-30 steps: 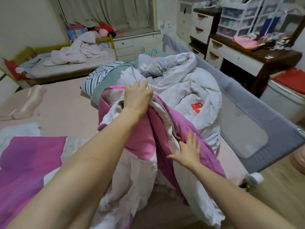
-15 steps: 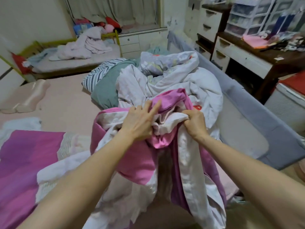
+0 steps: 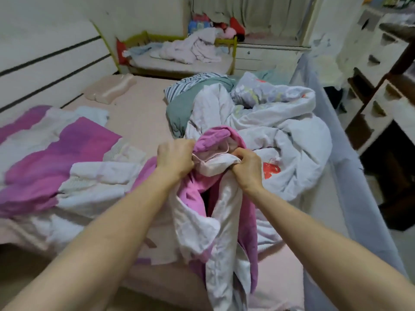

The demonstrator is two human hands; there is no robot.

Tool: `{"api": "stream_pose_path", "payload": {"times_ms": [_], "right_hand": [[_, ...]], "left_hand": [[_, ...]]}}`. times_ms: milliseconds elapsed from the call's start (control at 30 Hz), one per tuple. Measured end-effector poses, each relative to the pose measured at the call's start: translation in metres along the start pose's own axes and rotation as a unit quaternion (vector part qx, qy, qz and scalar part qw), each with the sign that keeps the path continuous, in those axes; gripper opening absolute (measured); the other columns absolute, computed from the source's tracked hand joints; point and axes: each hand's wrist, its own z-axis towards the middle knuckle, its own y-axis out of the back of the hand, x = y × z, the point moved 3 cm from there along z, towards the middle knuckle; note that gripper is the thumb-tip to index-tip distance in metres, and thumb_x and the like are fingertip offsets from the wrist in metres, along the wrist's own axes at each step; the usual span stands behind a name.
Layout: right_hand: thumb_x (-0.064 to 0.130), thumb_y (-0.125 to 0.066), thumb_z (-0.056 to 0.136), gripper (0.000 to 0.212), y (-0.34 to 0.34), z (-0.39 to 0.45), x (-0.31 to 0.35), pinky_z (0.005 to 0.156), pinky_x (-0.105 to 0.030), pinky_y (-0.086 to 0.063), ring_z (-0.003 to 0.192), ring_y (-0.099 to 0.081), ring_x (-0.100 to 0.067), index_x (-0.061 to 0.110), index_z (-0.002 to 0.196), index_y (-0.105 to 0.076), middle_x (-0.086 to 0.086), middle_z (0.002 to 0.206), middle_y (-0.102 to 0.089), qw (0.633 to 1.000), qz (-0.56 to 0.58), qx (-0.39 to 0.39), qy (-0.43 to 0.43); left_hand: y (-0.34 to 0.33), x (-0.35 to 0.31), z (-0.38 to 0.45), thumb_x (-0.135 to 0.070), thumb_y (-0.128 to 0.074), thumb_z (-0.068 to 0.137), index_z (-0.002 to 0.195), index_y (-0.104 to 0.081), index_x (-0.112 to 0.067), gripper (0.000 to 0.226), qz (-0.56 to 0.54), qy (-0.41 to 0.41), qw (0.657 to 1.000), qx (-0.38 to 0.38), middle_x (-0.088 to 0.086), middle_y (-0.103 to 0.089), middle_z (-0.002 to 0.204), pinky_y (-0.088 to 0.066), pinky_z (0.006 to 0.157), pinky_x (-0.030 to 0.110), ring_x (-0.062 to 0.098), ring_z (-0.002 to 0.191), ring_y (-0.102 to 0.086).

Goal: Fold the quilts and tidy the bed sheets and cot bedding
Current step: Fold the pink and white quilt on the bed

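Two hands are closed on one bunched edge of the pink and white quilt point(image 3: 208, 198). It is gripped by the left hand point(image 3: 175, 160) and pinched by the right hand point(image 3: 247, 167), close together. The quilt is held up over the near edge of the bed point(image 3: 139, 113), and the rest is spread out to the left. It looks soft, floppy and light, so it is best held by its corners. A cot point(image 3: 179, 61) at the back is filled with crumpled bedding point(image 3: 193, 49).
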Motion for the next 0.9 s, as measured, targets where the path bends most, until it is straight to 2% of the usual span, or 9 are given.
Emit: {"api": "stream_pose_path", "payload": {"times_ms": [133, 200, 267, 333, 467, 533, 633, 800, 900], "right_hand": [[-0.003, -0.056, 0.072, 0.013, -0.014, -0.012, 0.026, 0.064, -0.038, -0.041, 0.069, -0.054, -0.028, 0.007, 0.07, -0.064, -0.012, 0.07, -0.064, 0.998, 0.038, 0.042, 0.02], [-0.003, -0.056, 0.071, 0.013, -0.017, -0.017, 0.053, 0.064, -0.036, -0.042, 0.07, -0.057, -0.026, 0.005, 0.071, -0.066, -0.01, 0.07, -0.066, 0.994, 0.047, 0.076, 0.063], [-0.002, -0.058, 0.071, 0.012, -0.016, -0.023, 0.081, 0.064, -0.035, -0.04, 0.07, -0.057, -0.026, 0.005, 0.07, -0.067, -0.011, 0.071, -0.065, 0.987, 0.042, 0.103, 0.115], [-0.003, -0.06, 0.07, 0.013, -0.012, -0.039, 0.107, 0.064, -0.034, -0.038, 0.072, -0.058, -0.028, 0.005, 0.073, -0.07, -0.015, 0.075, -0.067, 0.975, 0.034, 0.119, 0.182], [-0.005, -0.063, 0.067, 0.024, 0.001, -0.103, 0.143, 0.068, -0.036, -0.045, 0.077, -0.062, -0.03, 0.005, 0.084, -0.075, -0.016, 0.083, -0.07, 0.939, 0.031, 0.154, 0.305], [-0.003, -0.066, 0.066, 0.021, 0.011, -0.126, 0.15, 0.067, -0.035, -0.046, 0.076, -0.063, -0.029, 0.006, 0.083, -0.075, -0.014, 0.081, -0.071, 0.928, 0.049, 0.173, 0.326], [0.001, -0.068, 0.07, 0.02, 0.025, -0.159, 0.155, 0.071, -0.035, -0.046, 0.078, -0.062, -0.025, 0.006, 0.088, -0.075, -0.013, 0.084, -0.071, 0.915, 0.07, 0.218, 0.332], [0.015, -0.057, 0.084, 0.012, 0.035, -0.216, 0.123, 0.063, -0.032, -0.041, 0.067, -0.05, -0.013, 0.006, 0.076, -0.06, -0.007, 0.076, -0.058, 0.882, 0.125, 0.341, 0.3], [0.014, -0.053, 0.081, 0.013, 0.035, -0.244, 0.055, 0.071, -0.019, -0.037, 0.083, -0.052, -0.01, 0.006, 0.072, -0.057, -0.004, 0.094, -0.056, 0.898, 0.139, 0.359, 0.212]], "left_hand": [[0.047, 0.018, -0.016, -0.031, -0.061, 0.077, 0.103, -0.057, -0.021, 0.028, 0.036, 0.062, 0.997, 0.015, 0.008, -0.065, 0.106, -0.044, 0.072, 0.037, 0.033, 0.1, -0.061], [0.049, 0.018, -0.043, -0.045, -0.069, 0.072, 0.123, -0.046, -0.016, 0.063, -0.005, 0.116, 0.988, 0.105, 0.012, -0.056, 0.125, -0.045, 0.089, 0.043, 0.033, 0.115, -0.053], [0.043, 0.015, -0.082, -0.063, -0.08, 0.054, 0.147, -0.015, -0.008, 0.126, -0.074, 0.172, 0.965, 0.184, 0.016, -0.027, 0.151, -0.031, 0.108, 0.055, 0.034, 0.139, -0.028], [0.037, 0.011, -0.124, -0.07, -0.079, 0.047, 0.15, 0.014, -0.008, 0.152, -0.095, 0.222, 0.956, 0.169, 0.009, 0.002, 0.16, -0.013, 0.114, 0.062, 0.029, 0.148, 0.0], [0.058, 0.004, -0.188, -0.053, -0.076, 0.066, 0.148, -0.017, -0.003, 0.113, -0.139, 0.332, 0.933, -0.019, 0.018, -0.041, 0.142, -0.029, 0.11, 0.049, 0.033, 0.132, -0.04], [0.077, 0.008, -0.213, -0.042, -0.071, 0.075, 0.13, -0.048, -0.009, 0.069, -0.182, 0.355, 0.911, -0.103, 0.015, -0.06, 0.118, -0.045, 0.088, 0.039, 0.036, 0.108, -0.057], [0.109, 0.011, -0.253, -0.028, -0.066, 0.076, 0.1, -0.063, -0.022, 0.025, -0.186, 0.397, 0.887, -0.145, 0.011, -0.068, 0.095, -0.044, 0.066, 0.034, 0.037, 0.091, -0.063], [0.147, 0.005, -0.288, -0.016, -0.051, 0.083, 0.099, -0.064, -0.026, 0.023, -0.138, 0.488, 0.837, -0.204, 0.006, -0.069, 0.1, -0.036, 0.065, 0.031, 0.033, 0.091, -0.062], [0.156, -0.003, -0.298, -0.012, -0.042, 0.085, 0.09, -0.061, -0.025, 0.023, -0.157, 0.544, 0.787, -0.245, 0.007, -0.068, 0.099, -0.033, 0.066, 0.031, 0.029, 0.084, -0.057]]}}
